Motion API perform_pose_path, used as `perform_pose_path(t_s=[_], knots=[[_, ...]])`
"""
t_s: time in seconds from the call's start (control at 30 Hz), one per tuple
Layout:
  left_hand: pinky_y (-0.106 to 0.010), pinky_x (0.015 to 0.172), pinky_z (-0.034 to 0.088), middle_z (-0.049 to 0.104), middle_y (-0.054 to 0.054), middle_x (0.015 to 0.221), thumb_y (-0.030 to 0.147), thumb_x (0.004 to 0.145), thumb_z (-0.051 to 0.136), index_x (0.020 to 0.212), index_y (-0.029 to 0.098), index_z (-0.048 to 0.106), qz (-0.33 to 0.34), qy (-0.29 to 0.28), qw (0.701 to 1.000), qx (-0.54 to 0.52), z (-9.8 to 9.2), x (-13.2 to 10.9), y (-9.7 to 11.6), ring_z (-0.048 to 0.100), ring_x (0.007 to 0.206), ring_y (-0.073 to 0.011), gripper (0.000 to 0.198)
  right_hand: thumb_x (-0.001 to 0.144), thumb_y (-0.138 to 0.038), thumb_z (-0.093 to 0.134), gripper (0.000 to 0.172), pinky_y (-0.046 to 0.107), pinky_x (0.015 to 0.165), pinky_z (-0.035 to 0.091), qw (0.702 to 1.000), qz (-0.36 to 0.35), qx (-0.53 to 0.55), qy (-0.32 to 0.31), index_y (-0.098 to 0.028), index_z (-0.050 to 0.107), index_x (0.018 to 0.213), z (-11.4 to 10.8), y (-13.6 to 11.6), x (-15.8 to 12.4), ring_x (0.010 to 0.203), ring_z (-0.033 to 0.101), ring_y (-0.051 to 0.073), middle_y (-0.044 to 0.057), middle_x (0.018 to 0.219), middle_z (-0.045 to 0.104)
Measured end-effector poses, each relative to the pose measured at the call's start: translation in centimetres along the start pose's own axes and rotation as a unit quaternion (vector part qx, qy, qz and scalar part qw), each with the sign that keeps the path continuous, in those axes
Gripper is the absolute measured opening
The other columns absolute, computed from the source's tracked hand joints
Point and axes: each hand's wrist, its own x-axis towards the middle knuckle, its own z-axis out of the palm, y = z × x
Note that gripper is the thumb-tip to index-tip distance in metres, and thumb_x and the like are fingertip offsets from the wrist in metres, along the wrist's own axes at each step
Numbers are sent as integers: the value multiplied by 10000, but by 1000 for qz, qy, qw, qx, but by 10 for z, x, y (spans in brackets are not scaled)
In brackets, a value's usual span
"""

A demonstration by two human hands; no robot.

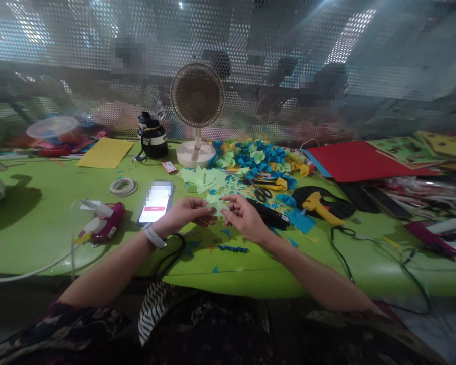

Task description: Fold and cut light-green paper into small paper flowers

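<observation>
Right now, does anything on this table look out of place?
Perhaps the blue scraps strewn on the green table near its front edge, away from the folded paper heap. Nothing else stands out.

The glossy green tabletop carries a beige round-headed fan and a black-and-white bottle at the far side, a yellow paper sheet far left, and a white tape roll at left.
</observation>
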Motion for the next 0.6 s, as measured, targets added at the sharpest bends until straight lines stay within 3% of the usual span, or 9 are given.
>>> perform_pose_path(t_s=[0.23,0.6], knots=[[-215,597,550,737,-54,676,394,659,833,761,118,666,5,6,1000,17,-3,0,3,698,620,-129,338,835,-294,604,298,279,591,507,1000,1,-9,-7,-209,478,1090,-1,-2,0,581,595,105,-37,768,541],[-188,558,542,736,-52,659,389,571,880,761,108,669,1,-15,1000,-18,-7,2,5,680,567,-111,399,803,-353,651,343,270,559,498,1000,11,20,-13,-216,496,1077,-3,0,4,541,588,100,-31,778,572]])
